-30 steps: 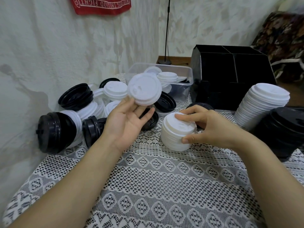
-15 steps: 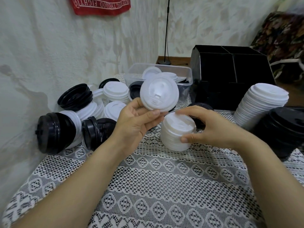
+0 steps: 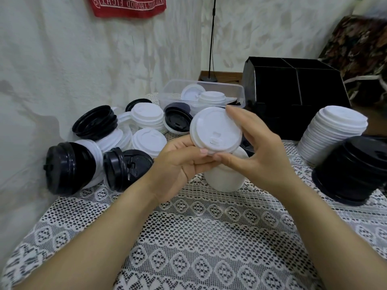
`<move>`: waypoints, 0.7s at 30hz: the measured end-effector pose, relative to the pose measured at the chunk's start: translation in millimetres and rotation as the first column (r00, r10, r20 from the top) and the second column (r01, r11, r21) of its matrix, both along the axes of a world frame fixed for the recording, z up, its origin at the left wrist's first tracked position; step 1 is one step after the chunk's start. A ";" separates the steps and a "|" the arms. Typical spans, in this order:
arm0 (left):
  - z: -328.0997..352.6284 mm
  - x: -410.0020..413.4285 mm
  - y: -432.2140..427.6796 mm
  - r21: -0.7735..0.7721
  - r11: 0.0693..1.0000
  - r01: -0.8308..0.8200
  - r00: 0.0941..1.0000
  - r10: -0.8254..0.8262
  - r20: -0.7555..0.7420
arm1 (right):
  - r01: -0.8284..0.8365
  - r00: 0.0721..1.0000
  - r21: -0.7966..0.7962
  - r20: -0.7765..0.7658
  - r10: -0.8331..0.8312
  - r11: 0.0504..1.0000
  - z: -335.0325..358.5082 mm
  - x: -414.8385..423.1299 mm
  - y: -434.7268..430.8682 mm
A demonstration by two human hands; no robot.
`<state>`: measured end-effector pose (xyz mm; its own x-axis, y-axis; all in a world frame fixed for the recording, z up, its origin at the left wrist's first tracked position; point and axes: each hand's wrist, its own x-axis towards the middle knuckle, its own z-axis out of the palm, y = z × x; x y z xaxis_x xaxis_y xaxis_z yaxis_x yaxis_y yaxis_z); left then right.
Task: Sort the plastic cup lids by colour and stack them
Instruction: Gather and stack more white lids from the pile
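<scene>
Over the lace-covered bench (image 3: 209,237), left hand (image 3: 178,170) and right hand (image 3: 261,155) fingers pinch a round white plastic cup lid (image 3: 215,128) above a white lid stack (image 3: 224,181).

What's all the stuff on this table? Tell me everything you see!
white lid: one, white, held up between both hands
short lid stack: one, white, on the cloth under the hands
tall lid stack: one, white, far right
black lid stack: one, black, right edge
loose lids: a heap, not countable, black and white, left by the wall
plastic tub: one, clear, at the back, white lids inside
organiser box: one, black, back right
lace tablecloth: one, white, covering the table
banner: one, red, on the wall
left hand: grips the white lid's lower edge
right hand: pinches the white lid's right side
</scene>
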<state>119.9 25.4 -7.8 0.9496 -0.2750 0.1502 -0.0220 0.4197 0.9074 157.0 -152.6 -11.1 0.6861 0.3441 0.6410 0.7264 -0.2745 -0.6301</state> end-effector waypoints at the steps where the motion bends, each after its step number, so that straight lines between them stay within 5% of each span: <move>1: -0.2 0.0 0.6 -0.004 1.000 0.000 1.000 0.000 0.013 | 0.011 1.000 -0.004 0.006 -0.011 1.000 0.1 0.2 -0.2; 5: -3.6 3.8 3.2 0.022 0.968 -0.251 0.964 0.248 0.092 | 0.058 0.998 -0.006 -0.027 -0.058 0.998 2.9 2.9 -7.5; 8: -7.2 6.6 4.1 0.209 0.856 -0.473 0.876 0.432 0.212 | 0.078 0.990 -0.020 -0.116 -0.080 0.997 7.1 6.7 -18.0; 12: -15.7 5.3 -1.7 0.462 0.819 -0.340 0.933 0.230 0.278 | 0.026 0.964 -0.138 -0.259 -0.061 0.990 8.0 10.1 -27.0; 21: -19.9 8.4 -2.8 0.513 0.829 -0.221 0.972 0.142 0.189 | -0.106 0.909 -0.300 -0.415 -0.030 0.948 12.7 8.2 -31.1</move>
<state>128.3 22.7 -27.7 0.9708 -0.1745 0.1644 -0.1905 -0.1455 0.9708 165.2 -183.7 1.6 0.8453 0.5088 0.1630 0.4363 -0.4813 -0.7603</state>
